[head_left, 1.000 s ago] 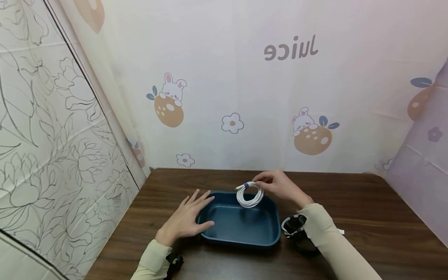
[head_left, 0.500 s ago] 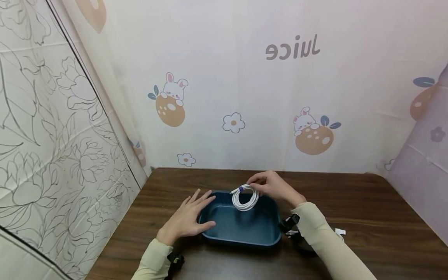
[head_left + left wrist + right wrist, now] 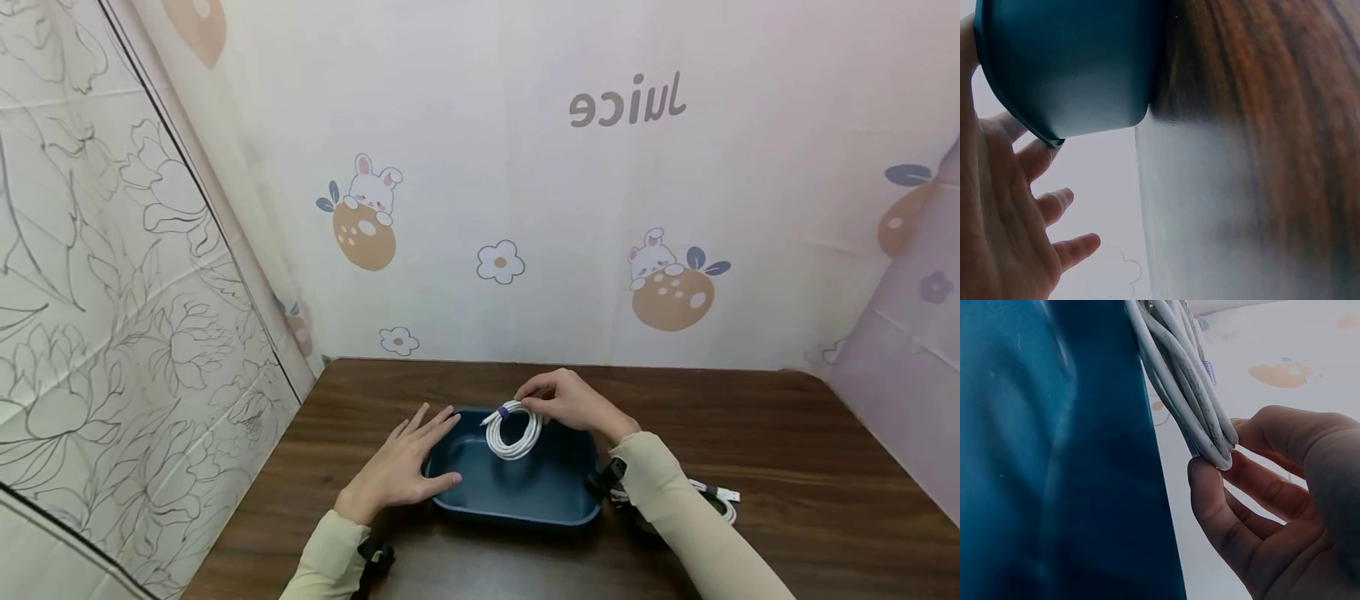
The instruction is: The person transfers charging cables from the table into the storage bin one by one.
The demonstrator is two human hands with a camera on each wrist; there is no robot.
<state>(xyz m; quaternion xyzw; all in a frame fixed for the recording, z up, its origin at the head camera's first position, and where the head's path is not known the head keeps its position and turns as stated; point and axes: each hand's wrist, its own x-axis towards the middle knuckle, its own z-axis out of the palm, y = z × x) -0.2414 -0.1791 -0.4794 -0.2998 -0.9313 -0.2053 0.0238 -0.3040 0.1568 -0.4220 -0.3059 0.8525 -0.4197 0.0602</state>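
Observation:
A coiled white cable (image 3: 513, 451) with a purple tie hangs over the dark blue tray (image 3: 517, 518), pinched at its upper right by my right hand (image 3: 573, 406). The right wrist view shows the thumb and fingers gripping one end of the cable coil (image 3: 1191, 400). My left hand (image 3: 397, 467) rests spread against the tray's left side, its fingers mostly straight. From the left wrist view, the left hand (image 3: 1013, 219) has some fingers touching the rim of the tray (image 3: 1079, 75) and others sticking out free.
Right of the tray, partly hidden under the right forearm, lies another white cable (image 3: 723, 498) with a USB plug, beside some dark items too covered to make out. The wooden table (image 3: 360, 383) ends at a patterned curtain (image 3: 450, 183) behind.
My right hand has moved left and slightly down, carrying the white cable coil further over the tray. More of the cable at the right has come into view. The left hand stays put.

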